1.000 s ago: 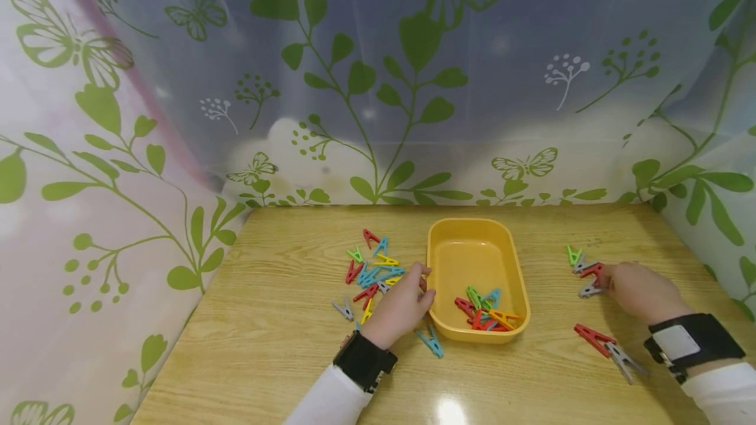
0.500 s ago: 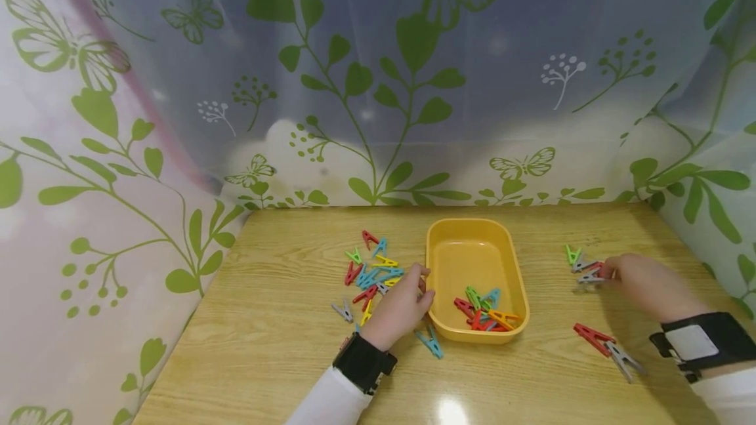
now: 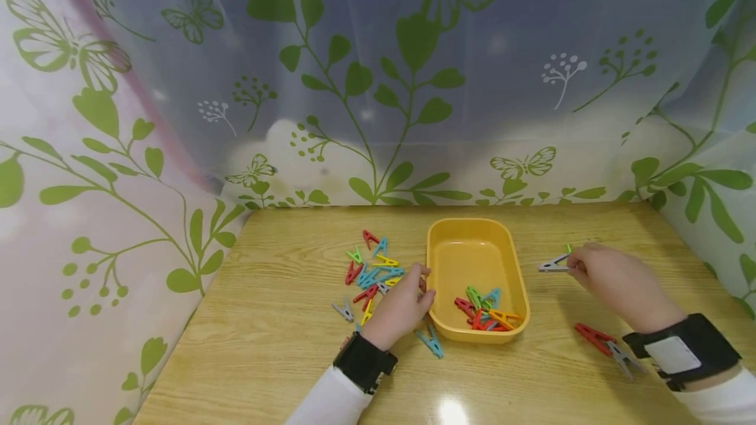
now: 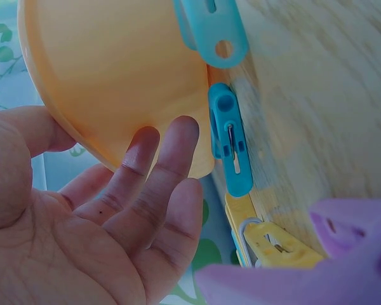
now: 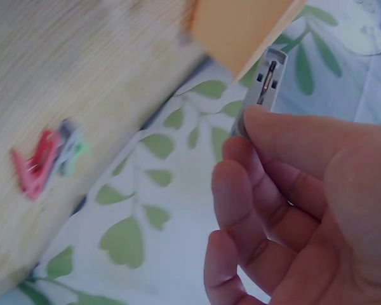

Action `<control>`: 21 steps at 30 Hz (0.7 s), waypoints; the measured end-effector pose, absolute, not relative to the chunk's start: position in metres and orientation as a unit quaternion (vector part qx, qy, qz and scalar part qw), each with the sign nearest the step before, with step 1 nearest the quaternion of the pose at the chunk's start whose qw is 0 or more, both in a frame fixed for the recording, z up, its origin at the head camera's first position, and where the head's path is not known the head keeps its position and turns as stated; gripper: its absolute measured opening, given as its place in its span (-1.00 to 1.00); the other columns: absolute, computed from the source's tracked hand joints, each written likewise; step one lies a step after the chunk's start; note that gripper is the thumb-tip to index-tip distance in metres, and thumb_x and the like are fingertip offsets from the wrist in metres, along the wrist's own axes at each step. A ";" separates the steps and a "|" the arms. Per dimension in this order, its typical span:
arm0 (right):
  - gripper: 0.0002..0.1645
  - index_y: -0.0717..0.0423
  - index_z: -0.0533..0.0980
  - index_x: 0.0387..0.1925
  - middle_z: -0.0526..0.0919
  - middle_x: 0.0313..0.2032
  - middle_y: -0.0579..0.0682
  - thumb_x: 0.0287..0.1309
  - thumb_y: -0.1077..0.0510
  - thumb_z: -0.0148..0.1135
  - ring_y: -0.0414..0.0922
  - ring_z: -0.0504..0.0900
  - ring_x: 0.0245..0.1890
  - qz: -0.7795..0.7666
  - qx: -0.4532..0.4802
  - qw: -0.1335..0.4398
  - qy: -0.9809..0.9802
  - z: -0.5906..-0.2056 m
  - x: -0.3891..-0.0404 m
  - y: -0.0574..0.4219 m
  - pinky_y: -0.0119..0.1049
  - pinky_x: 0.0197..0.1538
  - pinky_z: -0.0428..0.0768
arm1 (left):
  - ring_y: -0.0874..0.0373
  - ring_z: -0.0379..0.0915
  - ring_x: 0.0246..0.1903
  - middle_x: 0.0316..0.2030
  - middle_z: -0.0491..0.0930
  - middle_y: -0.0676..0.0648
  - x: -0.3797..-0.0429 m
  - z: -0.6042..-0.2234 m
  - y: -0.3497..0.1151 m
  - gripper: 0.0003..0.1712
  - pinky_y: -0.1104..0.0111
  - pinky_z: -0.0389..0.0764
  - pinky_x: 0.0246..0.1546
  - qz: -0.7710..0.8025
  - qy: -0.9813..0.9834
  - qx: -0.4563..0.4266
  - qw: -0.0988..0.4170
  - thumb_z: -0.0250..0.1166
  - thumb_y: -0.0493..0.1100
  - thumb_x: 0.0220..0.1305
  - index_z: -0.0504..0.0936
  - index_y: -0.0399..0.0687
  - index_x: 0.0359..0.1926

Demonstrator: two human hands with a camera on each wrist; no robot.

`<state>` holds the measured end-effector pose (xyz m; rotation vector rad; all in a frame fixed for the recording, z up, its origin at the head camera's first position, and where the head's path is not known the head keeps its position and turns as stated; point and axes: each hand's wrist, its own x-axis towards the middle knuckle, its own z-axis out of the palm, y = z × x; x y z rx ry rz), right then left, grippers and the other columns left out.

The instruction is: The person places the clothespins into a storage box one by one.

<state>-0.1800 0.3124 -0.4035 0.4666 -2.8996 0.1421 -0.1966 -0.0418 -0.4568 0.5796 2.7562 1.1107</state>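
Observation:
My right hand (image 3: pixel 623 287) pinches a grey clothespin (image 3: pixel 550 266) between thumb and fingers, to the right of the yellow plastic bin (image 3: pixel 469 261). The right wrist view shows the grey clothespin's spring end sticking out past the thumb. My left hand (image 3: pixel 398 307) rests at the bin's left side, its fingers (image 4: pixel 168 162) loosely bent against the outer wall. Several red, green, blue and orange clothespins (image 3: pixel 487 310) lie in the bin's near end. A blue clothespin (image 3: pixel 431 343) lies on the table beside my left hand.
Left of the bin, several mixed-colour clothespins (image 3: pixel 372 274) are scattered on the wooden table (image 3: pixel 266 346). A red clothespin (image 3: pixel 593 336) and a grey one lie near my right wrist. A red clothespin (image 5: pixel 38 166) also shows in the right wrist view. Patterned curtains (image 3: pixel 378 117) surround the table.
My right hand has picked the grey clothespin up from the small group on the right and moved it left towards the bin. My left hand stays in place.

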 end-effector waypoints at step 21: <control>-0.83 0.06 0.63 -0.42 0.61 -0.47 -0.14 0.09 0.21 0.54 -0.32 0.45 -0.54 0.065 0.244 0.153 -0.955 -0.419 -0.168 0.235 -0.33 -0.46 0.50 | 0.31 0.36 -0.52 -0.20 0.54 -0.01 -0.197 -0.457 -0.042 -0.57 0.48 0.40 -0.53 0.367 0.909 0.191 0.057 0.18 -0.13 0.55 0.38 -0.13 0.33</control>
